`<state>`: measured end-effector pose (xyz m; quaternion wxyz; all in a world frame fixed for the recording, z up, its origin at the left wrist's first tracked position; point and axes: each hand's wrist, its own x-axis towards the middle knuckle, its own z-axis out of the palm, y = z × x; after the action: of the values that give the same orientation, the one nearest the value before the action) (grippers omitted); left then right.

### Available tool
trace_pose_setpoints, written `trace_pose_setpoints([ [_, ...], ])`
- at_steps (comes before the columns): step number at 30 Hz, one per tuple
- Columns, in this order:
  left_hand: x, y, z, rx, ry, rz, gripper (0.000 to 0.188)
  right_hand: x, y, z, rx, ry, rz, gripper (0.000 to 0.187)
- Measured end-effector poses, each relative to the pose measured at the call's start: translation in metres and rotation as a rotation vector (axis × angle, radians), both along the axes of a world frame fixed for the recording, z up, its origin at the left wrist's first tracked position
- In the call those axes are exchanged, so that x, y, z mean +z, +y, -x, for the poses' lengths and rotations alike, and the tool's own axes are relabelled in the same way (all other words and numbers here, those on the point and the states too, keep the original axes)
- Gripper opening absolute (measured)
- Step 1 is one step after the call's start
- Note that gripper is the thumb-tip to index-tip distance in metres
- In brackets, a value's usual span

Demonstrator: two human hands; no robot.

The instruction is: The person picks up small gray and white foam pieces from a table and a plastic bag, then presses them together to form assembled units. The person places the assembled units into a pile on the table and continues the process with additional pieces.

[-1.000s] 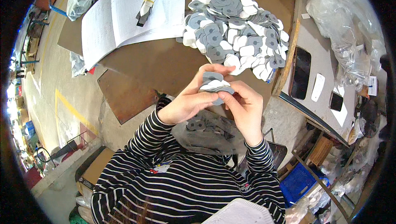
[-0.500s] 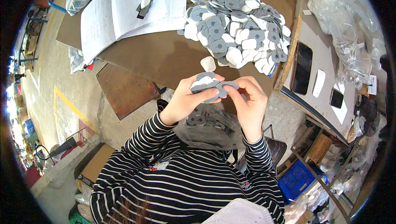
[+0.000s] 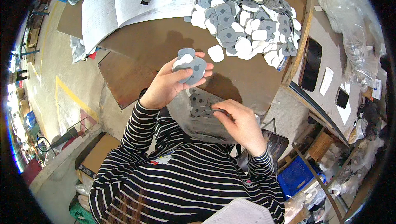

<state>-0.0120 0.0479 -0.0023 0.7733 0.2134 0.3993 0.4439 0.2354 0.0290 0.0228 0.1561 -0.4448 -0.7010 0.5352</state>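
Observation:
My left hand (image 3: 159, 90) is raised at the table's near edge, its thumb pressed over a few grey and white pads (image 3: 197, 68) fanned across the fingers. These pads are thin and rounded, and the uppermost grey one has a small keyhole-like mark. Lower and to the right, my right hand (image 3: 245, 129) pinches a grey pad (image 3: 210, 112) above the mouth of a clear plastic bag (image 3: 185, 119). The bag rests at my lap with several grey pads (image 3: 199, 99) inside. My fingers partly cover the pinched pad.
A big heap of grey and white pads (image 3: 226, 33) covers the brown table's (image 3: 156, 46) far right, with one white pad (image 3: 215, 53) lying apart. An open record book (image 3: 136, 1) lies at far left. Phones (image 3: 311, 65) sit on the side table, above a blue crate (image 3: 295, 178).
My hands have separated. The left moved up and left with its pads; the right came down to the bag holding a grey pad. The view has shifted slightly.

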Motion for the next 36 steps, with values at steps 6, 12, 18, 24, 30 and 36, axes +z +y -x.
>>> trace_pose_setpoints([
  [6,0.001,-0.009,-0.009,-0.146,0.129,-0.030,0.046,-0.001,0.005,0.016,-0.328,0.186,0.036,0.038],
  [12,0.003,-0.013,-0.017,-0.289,0.070,-0.015,0.039,-0.003,0.021,0.022,-0.439,0.223,-0.184,0.019],
  [18,0.003,-0.013,-0.013,-0.433,0.044,-0.037,0.036,0.005,0.032,0.012,-0.500,0.182,-0.302,0.017],
  [24,0.000,-0.011,-0.019,-0.558,0.101,-0.049,0.034,0.003,0.029,0.024,-0.232,0.128,-0.506,0.015],
  [30,0.002,-0.013,-0.009,-0.415,0.035,-0.011,0.040,0.007,0.021,0.009,-0.473,0.070,-0.372,0.009],
  [36,0.007,-0.017,0.002,-0.132,-0.009,0.070,0.053,-0.007,0.000,0.006,-0.040,0.068,-0.326,0.025],
])
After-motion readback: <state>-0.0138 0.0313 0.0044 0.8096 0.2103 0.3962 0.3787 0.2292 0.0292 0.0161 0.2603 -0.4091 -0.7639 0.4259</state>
